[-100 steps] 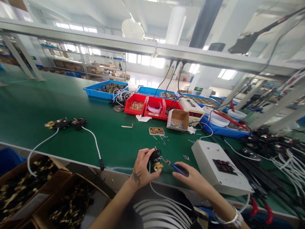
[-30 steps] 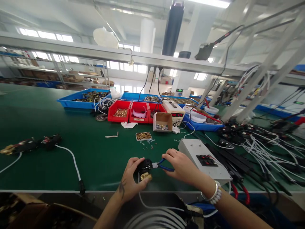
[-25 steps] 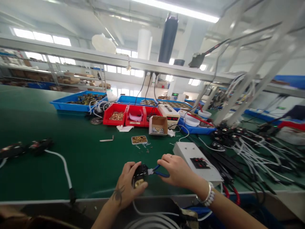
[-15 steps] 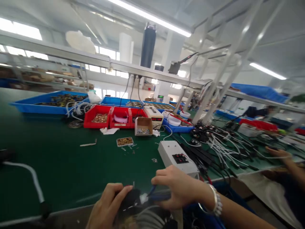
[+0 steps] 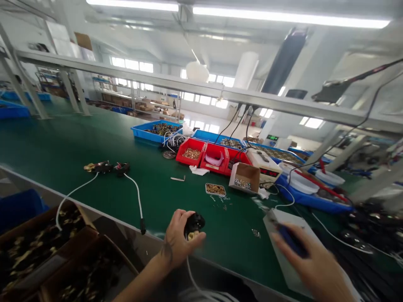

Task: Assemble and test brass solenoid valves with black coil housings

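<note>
My left hand (image 5: 178, 245) is closed on a solenoid valve (image 5: 194, 222). The fingers wrap over the top and far side and the thumb presses in from below right, so the part is pinched between them. I hold the valve just above the near edge of the green table (image 5: 94, 142), close to my body. Its upper part is a black, rounded housing. A brass-coloured piece shows beneath the housing, against my thumb. A white cable (image 5: 189, 274) leaves the underside of the valve and hangs down past the table edge.

My right hand (image 5: 311, 268) is well apart from the left, off to the right, back uppermost and blurred. Its fingers are folded on a blue-handled tool (image 5: 292, 242). I cannot make out the working end of the tool. This hand is over a white box (image 5: 273, 218) that lies on the table.

Beyond the valve, a small tray (image 5: 206, 189) of brass parts sits on the green surface with loose metal pieces scattered near it. An open cardboard box (image 5: 248, 170) stands just to its right. A row of red bins (image 5: 185, 161) stands behind these, and a blue tray (image 5: 147, 137) lies further back to the left.

On the left of the table, two black-and-brass assemblies (image 5: 105, 167) lie end to end, each with a white lead (image 5: 135, 193). Below the table edge at left, cartons (image 5: 88, 235) hold more brass parts.
</note>
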### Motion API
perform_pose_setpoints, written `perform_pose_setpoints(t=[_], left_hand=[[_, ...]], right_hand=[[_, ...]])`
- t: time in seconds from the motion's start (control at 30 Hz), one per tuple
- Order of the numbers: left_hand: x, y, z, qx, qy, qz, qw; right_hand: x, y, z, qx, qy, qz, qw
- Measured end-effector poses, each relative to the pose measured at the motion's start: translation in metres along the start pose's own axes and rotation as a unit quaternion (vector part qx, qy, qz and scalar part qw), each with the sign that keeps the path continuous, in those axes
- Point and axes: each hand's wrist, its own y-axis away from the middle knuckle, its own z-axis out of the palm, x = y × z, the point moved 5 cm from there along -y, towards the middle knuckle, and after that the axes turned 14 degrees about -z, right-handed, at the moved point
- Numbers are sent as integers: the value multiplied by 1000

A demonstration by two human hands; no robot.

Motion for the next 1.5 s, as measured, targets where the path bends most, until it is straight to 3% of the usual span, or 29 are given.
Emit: perform_pose_setpoints(t=[0.1,0.2,0.3,0.47,0.67,0.87,0.97,1.07,1.2,1.5], left_hand=[[-4,-5,28,23,14,-10,1000],[-10,-9,31,33,24,-18,999],[-15,-11,27,26,30,-27,999],[-21,-14,31,4,54,-48,997],[-17,-12,43,-37,96,-60,993],[8,6,55,-65,151,-42,986],[25,16,60,-78,175,-14,981],[40,26,60,-117,168,18,979],[60,37,50,-155,148,83,973],[101,50,19,-83,72,227,968]], right_hand=[[-18,-50,72,-59,84,-7,995],[-13,-84,111,-77,103,-14,992],[-1,-79,118,-75,88,-11,993],[2,-34,118,-60,23,-37,997],[4,-20,130,29,-112,-21,993],[-38,-20,145,123,-299,27,946],[-59,-16,140,194,-382,68,901],[-68,-14,125,279,-468,93,833],[-78,-17,96,326,-532,39,780],[-109,-11,43,345,-513,-83,782]])
